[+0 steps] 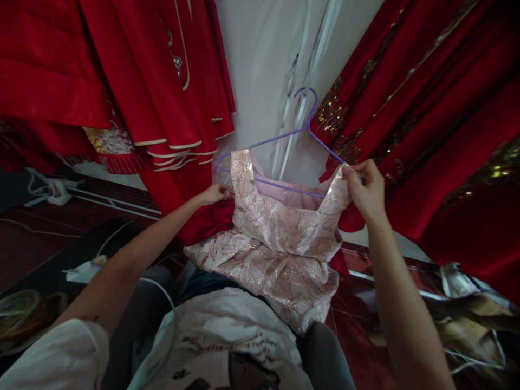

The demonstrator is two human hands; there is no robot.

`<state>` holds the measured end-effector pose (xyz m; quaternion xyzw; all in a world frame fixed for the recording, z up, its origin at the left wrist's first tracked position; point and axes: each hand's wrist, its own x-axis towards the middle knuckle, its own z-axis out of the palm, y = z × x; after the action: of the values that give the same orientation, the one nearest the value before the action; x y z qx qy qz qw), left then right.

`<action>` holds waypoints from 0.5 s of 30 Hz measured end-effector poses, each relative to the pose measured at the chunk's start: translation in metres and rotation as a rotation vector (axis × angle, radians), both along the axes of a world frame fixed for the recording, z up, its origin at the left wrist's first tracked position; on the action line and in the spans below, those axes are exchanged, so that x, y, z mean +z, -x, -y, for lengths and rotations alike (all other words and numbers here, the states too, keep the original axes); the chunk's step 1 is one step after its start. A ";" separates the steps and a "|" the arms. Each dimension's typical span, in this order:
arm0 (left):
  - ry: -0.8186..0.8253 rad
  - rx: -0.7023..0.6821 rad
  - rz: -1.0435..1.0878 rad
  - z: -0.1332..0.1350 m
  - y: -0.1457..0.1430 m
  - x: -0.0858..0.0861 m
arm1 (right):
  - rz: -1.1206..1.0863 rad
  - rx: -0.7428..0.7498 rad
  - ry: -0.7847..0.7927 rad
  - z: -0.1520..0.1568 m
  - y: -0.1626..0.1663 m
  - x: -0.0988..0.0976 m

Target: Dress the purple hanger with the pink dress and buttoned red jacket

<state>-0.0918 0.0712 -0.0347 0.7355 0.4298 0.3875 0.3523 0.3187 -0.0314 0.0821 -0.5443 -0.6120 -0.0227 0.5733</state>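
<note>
A pale pink dress with gold floral brocade [280, 238] hangs in front of me on a thin purple wire hanger [284, 135]. My left hand [217, 193] is closed on the dress's left shoulder strap, beside the hanger's left end. My right hand [365, 187] is closed in a pinch on the right shoulder strap, where it meets the hanger's right arm. The skirt of the dress drapes down onto my lap.
Red garments with cream trim [162, 81] hang at the left; red drapes with gold embroidery [426, 108] hang at the right. A white wall [260, 65] shows between them. Cables and a white device [57, 189] lie on the dark red floor at left.
</note>
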 end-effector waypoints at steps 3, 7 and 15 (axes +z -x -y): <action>0.011 -0.060 -0.103 0.007 0.002 0.011 | -0.004 0.005 -0.005 0.000 0.001 -0.001; -0.029 -0.027 -0.068 0.013 -0.009 0.022 | 0.004 -0.011 0.001 0.001 0.001 -0.001; -0.111 -0.014 0.162 -0.022 -0.008 0.112 | 0.097 -0.017 0.000 -0.002 -0.004 0.001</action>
<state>-0.0836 0.0932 0.0776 0.7232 0.3727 0.4665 0.3471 0.3222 -0.0294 0.0829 -0.5478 -0.6342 -0.0538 0.5429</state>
